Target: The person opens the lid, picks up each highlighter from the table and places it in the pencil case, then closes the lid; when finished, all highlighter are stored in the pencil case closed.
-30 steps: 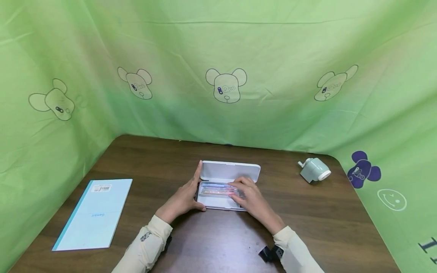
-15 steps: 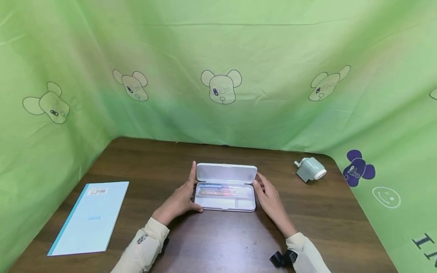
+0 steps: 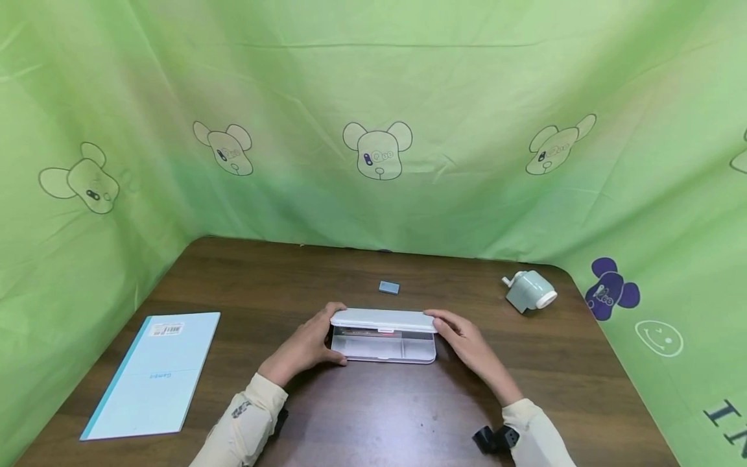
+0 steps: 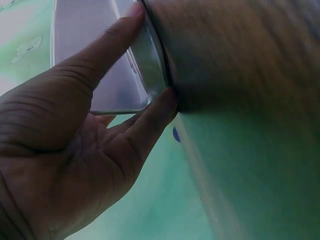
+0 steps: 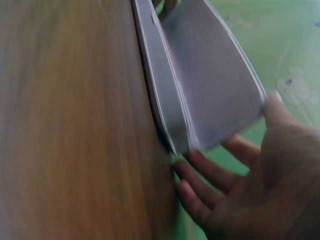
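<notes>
A white pencil case (image 3: 367, 348) lies on the table, its lid (image 3: 385, 318) tipped forward and partway down over the tray. Under the lid's shadow a few pens (image 3: 367, 333) show in the rear compartment; the front compartments look bare. My left hand (image 3: 303, 347) grips the case's left end, thumb at the front corner and fingers toward the back. At the other end, my right hand (image 3: 467, 340) holds the lid's right corner between thumb and fingers. The right wrist view shows the thumb (image 5: 275, 107) at the lid's edge and the other fingers near the hinge side.
Behind the case lies a small blue block (image 3: 389, 287), like an eraser. A pale green crank pencil sharpener (image 3: 531, 290) stands at the back right. To the left is a light blue notebook (image 3: 154, 373). A green printed curtain (image 3: 292, 194) encloses the table's back and sides.
My right hand has left the pens and moved to the case's right end. The lid has swung forward from standing open, revealing the blue block behind. My left hand stays at the left end.
</notes>
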`<action>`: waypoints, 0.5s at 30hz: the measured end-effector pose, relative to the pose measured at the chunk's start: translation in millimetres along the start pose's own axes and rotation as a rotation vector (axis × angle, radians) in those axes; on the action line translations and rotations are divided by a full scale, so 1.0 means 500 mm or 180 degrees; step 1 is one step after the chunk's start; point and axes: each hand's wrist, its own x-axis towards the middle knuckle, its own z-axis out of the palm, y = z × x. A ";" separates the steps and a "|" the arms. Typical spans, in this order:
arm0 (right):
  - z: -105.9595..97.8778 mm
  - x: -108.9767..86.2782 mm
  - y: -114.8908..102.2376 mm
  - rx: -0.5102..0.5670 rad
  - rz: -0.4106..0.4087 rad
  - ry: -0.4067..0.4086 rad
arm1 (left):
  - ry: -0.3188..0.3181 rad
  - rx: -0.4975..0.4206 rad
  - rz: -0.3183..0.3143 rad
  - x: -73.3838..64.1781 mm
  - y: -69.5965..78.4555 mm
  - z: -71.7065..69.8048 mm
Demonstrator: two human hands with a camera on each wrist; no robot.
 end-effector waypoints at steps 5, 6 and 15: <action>-0.018 -0.007 0.003 -0.0113 -0.0081 -0.0312 | -0.0232 -0.0198 -0.0300 -0.037 0.113 -0.062; -0.019 -0.007 0.003 -0.0141 -0.0118 -0.0335 | -0.0272 -0.0215 -0.0376 -0.041 0.130 -0.070; -0.017 -0.005 0.002 -0.0617 -0.0296 -0.0385 | -0.0161 -0.0023 -0.0226 -0.045 0.139 -0.063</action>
